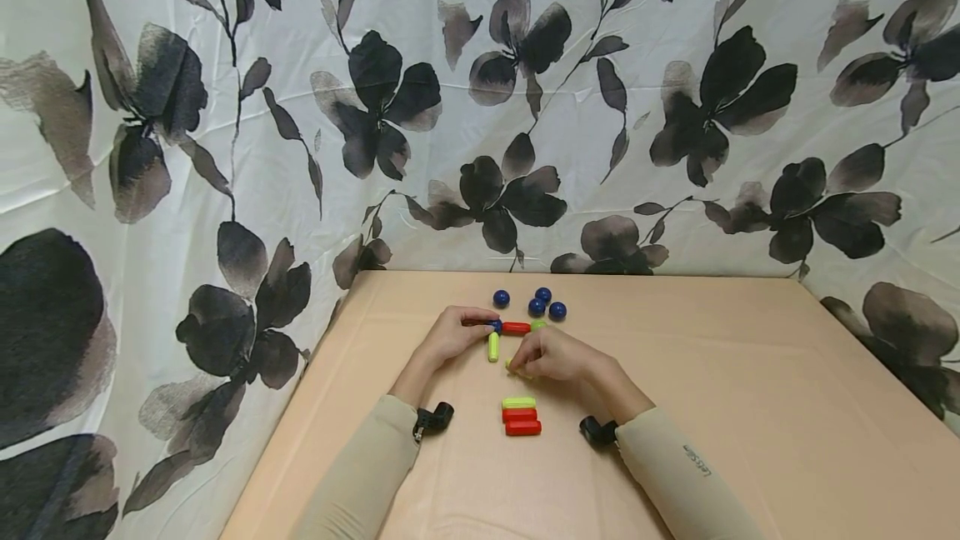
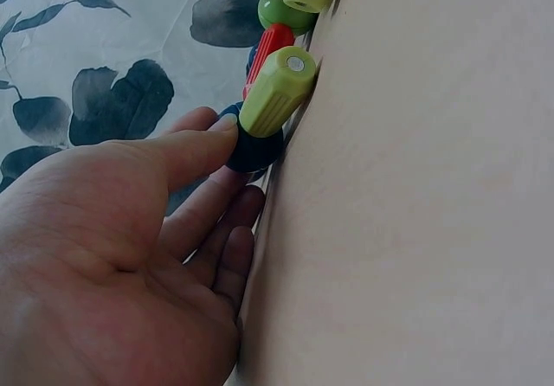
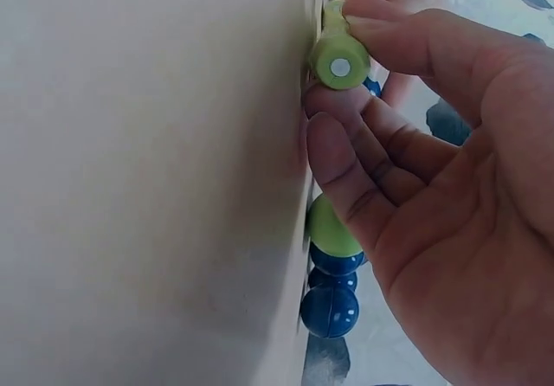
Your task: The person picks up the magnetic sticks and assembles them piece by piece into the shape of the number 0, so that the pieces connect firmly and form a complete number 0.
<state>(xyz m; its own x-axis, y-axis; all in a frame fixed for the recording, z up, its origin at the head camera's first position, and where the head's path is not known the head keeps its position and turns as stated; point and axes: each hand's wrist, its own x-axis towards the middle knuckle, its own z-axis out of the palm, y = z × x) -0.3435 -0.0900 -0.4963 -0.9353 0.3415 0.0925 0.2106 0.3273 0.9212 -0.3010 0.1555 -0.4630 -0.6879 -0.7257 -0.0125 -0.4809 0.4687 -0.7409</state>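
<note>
1. One yellow-green rod (image 3: 340,50) is in the right hand (image 1: 558,355); the thumb and the fingers pinch it near the table. On the end of this rod, a round silvery disc is visible. Whether the rod touches the table, I cannot tell.
2. The left hand (image 1: 448,333) pinches a dark blue ball (image 2: 257,151) between the thumb and a forefinger; the other fingers of this hand are bent loosely behind.
3. From this ball, a second yellow-green rod (image 1: 493,347) points towards the person, with its end at the ball. It also shows a silvery disc at its free end.
4. A red rod (image 1: 516,328) goes from the same ball to the right, and at its other end there is a green ball (image 1: 537,325), just beyond the right hand. These pieces stand in one line, with the second rod at an angle to it.
5. Farther from the person are four loose blue balls: three of them (image 1: 536,307) form a close group near the green ball, and a single one (image 1: 501,298) is at their left.
6. Nearer to the person, between the forearms, three rods lie side by side: one yellow-green (image 1: 518,402) and two red (image 1: 522,429).
7. Both arms have beige sleeves (image 1: 360,465), with a black camera (image 1: 433,420) at each wrist.
8. The table (image 1: 750,407) is light orange-brown, and behind it hangs a white cloth (image 1: 585,148) with dark flowers.
</note>
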